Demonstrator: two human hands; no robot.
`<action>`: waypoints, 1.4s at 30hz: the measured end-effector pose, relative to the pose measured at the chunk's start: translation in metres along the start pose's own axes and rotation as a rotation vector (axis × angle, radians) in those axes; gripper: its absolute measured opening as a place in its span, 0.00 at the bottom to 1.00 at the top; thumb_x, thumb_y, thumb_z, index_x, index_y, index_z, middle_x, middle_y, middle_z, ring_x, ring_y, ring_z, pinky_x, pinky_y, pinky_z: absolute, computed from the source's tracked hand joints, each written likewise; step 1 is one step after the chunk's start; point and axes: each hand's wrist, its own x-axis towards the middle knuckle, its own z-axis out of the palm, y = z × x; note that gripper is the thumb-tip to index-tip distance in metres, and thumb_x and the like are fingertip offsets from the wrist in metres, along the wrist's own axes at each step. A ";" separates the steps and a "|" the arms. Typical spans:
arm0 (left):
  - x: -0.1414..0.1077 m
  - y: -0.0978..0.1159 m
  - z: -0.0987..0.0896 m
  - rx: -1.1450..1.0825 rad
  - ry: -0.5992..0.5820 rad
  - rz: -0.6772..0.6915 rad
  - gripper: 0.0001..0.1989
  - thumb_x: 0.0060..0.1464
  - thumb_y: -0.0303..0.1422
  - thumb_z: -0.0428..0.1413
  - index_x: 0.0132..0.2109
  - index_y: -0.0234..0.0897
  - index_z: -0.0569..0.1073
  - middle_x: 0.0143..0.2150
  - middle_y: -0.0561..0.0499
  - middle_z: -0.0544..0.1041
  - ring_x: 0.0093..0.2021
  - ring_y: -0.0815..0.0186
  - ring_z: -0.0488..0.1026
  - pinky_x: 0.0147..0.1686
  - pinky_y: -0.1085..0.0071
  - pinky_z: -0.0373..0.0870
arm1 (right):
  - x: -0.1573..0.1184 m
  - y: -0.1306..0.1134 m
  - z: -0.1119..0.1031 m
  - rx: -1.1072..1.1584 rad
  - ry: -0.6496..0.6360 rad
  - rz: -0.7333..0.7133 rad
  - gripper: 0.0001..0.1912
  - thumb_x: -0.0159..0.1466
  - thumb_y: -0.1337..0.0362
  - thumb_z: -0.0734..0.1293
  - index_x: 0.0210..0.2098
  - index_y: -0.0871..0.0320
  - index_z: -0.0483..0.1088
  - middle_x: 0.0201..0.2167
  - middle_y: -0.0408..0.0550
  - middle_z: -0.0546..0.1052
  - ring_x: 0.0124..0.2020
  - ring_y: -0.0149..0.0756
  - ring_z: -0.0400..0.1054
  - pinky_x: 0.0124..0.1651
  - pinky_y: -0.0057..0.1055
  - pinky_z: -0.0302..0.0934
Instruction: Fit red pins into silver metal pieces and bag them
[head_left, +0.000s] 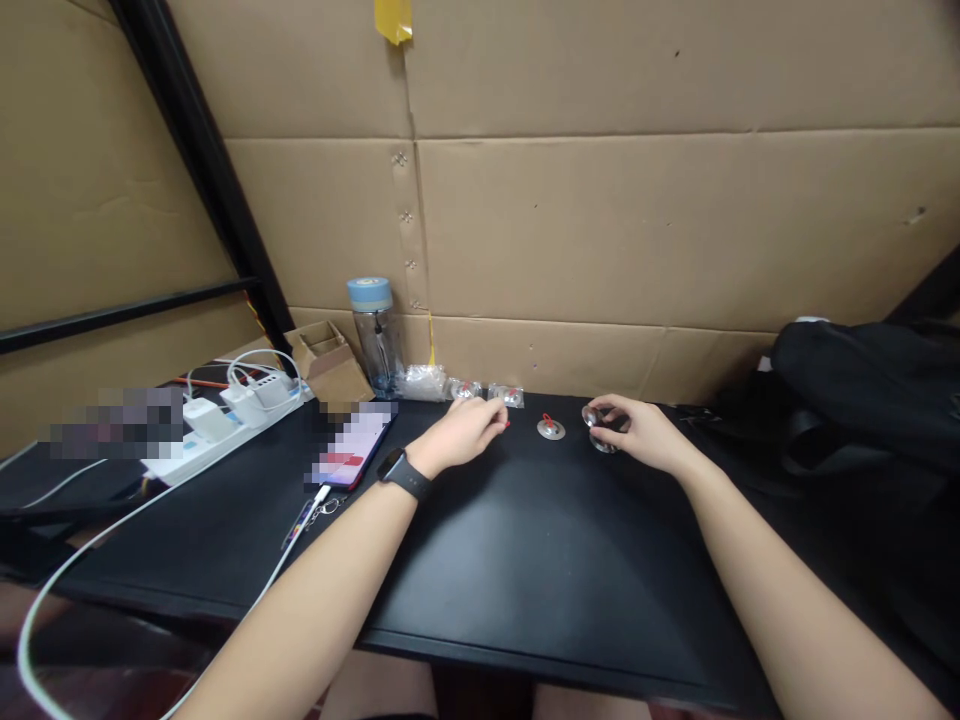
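My right hand (637, 430) rests on the black table (525, 570) near its far edge, fingers curled around a small shiny metal part (598, 428). My left hand (465, 432), with a black wristband, lies loosely closed to the left; a tiny red piece (507, 424) shows at its fingertips. Between the two hands a round silver disc with a red loop (550, 428) lies flat on the table. Two small clear bags with red and silver parts (487, 391) sit just behind the left hand, against the cardboard wall.
A clear bottle with a blue lid (375, 335) and a small cardboard box (328, 362) stand at the back left. A phone (352, 445) on a white cable, keys (315, 512) and a white power strip (217, 425) lie left. A black bag (870, 390) fills the right.
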 end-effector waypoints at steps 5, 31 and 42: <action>0.004 0.019 0.012 -0.100 0.102 0.027 0.04 0.64 0.33 0.54 0.43 0.41 0.73 0.43 0.52 0.80 0.47 0.64 0.74 0.53 0.65 0.59 | -0.002 -0.034 0.020 0.144 0.088 -0.065 0.22 0.60 0.56 0.71 0.52 0.52 0.71 0.48 0.52 0.79 0.41 0.43 0.75 0.39 0.38 0.72; 0.006 0.045 0.037 -0.182 0.254 -0.164 0.08 0.65 0.37 0.53 0.42 0.43 0.76 0.49 0.51 0.77 0.53 0.60 0.69 0.49 0.61 0.59 | -0.012 -0.081 0.061 0.637 0.036 -0.086 0.24 0.60 0.55 0.74 0.52 0.52 0.67 0.55 0.56 0.75 0.51 0.47 0.75 0.44 0.40 0.75; 0.003 0.050 0.030 0.037 0.340 -0.005 0.05 0.64 0.30 0.54 0.38 0.40 0.74 0.46 0.50 0.78 0.55 0.59 0.67 0.48 0.58 0.54 | -0.009 -0.075 0.071 0.756 0.008 0.094 0.20 0.58 0.51 0.75 0.40 0.56 0.69 0.45 0.52 0.80 0.39 0.43 0.79 0.43 0.38 0.74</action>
